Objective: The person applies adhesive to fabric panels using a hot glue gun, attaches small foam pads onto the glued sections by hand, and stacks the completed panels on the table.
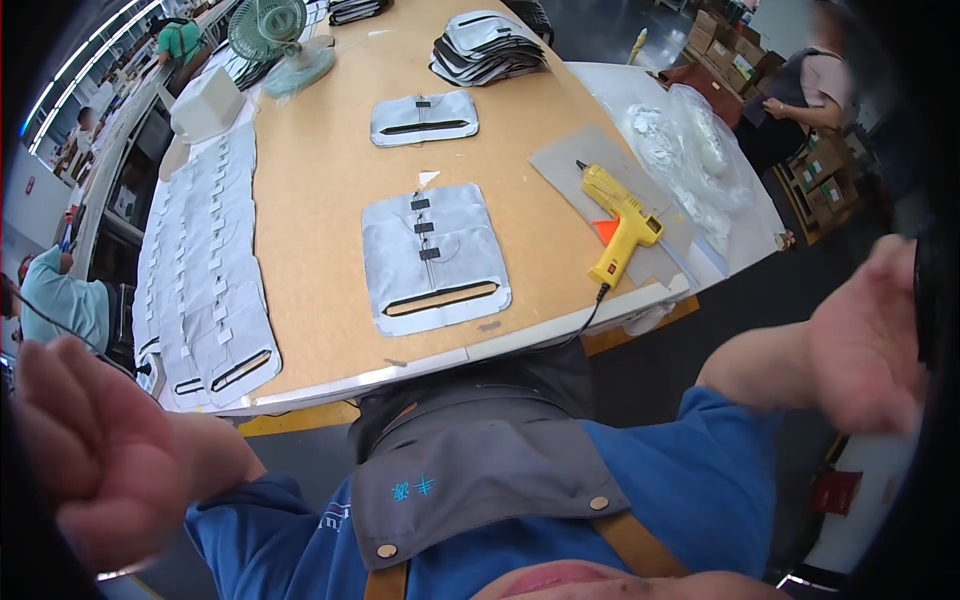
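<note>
My left hand point(105, 450) is raised close to the camera at the left edge, blurred, with fingers loosely curled; whether anything is in it cannot be made out. At the right edge my right hand point(865, 350) is also raised, thumb and fingers apart, its fingertips partly cut off by the dark border. Both hands are off the table. In front of me lies a light grey fabric panel point(435, 275) with a long slot and black tabs holding a thin wire. A smaller folded panel point(425, 118) lies behind it. A yellow glue gun point(622, 225) rests on a grey sheet point(570, 160).
Overlapping panels point(200, 250) with wires line the table's left side. Behind them stand a white box point(207, 105) and a green fan point(268, 30). A panel stack point(485, 48) sits at the back. Plastic bags point(690, 150) lie right, near another person point(800, 100). The gun's cord point(590, 315) crosses the front edge.
</note>
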A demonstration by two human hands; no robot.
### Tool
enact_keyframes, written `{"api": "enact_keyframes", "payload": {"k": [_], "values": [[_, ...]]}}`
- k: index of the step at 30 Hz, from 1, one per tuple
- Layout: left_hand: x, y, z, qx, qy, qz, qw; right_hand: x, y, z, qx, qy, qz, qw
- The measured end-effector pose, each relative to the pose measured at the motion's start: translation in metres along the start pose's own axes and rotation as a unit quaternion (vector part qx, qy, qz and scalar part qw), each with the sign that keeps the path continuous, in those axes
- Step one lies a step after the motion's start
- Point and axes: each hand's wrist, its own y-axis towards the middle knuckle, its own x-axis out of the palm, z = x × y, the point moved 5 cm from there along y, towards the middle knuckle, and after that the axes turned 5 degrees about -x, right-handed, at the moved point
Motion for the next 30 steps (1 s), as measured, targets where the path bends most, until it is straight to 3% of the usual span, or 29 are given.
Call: {"api": "enact_keyframes", "payload": {"k": [3, 9, 12, 13, 16, 19, 20, 25, 28, 30], "values": [[-0.035, -0.003, 0.029, 0.022, -0.006, -0.001, 1.0, -0.034, -0.007, -0.003, -0.003, -0.024, 0.005, 1.0], [-0.006, -0.006, 0.063, 0.044, -0.022, -0.011, 0.999, -0.105, -0.046, -0.027, 0.014, -0.063, 0.009, 0.998], [-0.035, -0.01, 0.082, 0.053, -0.029, -0.019, 0.998, -0.165, -0.08, -0.027, 0.026, -0.081, 0.012, 0.996], [-0.044, -0.011, 0.089, 0.057, -0.032, -0.024, 0.998, -0.228, -0.11, -0.022, 0.031, -0.089, 0.015, 0.995], [-0.053, -0.008, 0.094, 0.064, -0.048, -0.037, 0.996, -0.274, -0.144, -0.025, 0.049, -0.116, 0.019, 0.992], [-0.091, -0.012, 0.095, 0.074, -0.058, -0.034, 0.995, -0.402, -0.21, -0.026, 0.053, -0.136, 0.014, 0.989], [-0.096, -0.017, 0.093, 0.08, -0.06, -0.028, 0.995, -0.34, -0.183, -0.028, 0.05, -0.141, 0.01, 0.989], [-0.143, -0.034, 0.089, 0.103, -0.068, -0.005, 0.992, -0.27, -0.15, -0.008, 0.04, -0.166, -0.005, 0.985], [-0.153, -0.024, 0.061, 0.104, -0.062, -0.001, 0.993, -0.204, -0.125, 0.044, 0.049, -0.169, -0.014, 0.984], [-0.122, -0.004, 0.032, 0.102, -0.06, 0.006, 0.993, -0.214, -0.122, 0.079, 0.054, -0.172, -0.025, 0.983]]}}
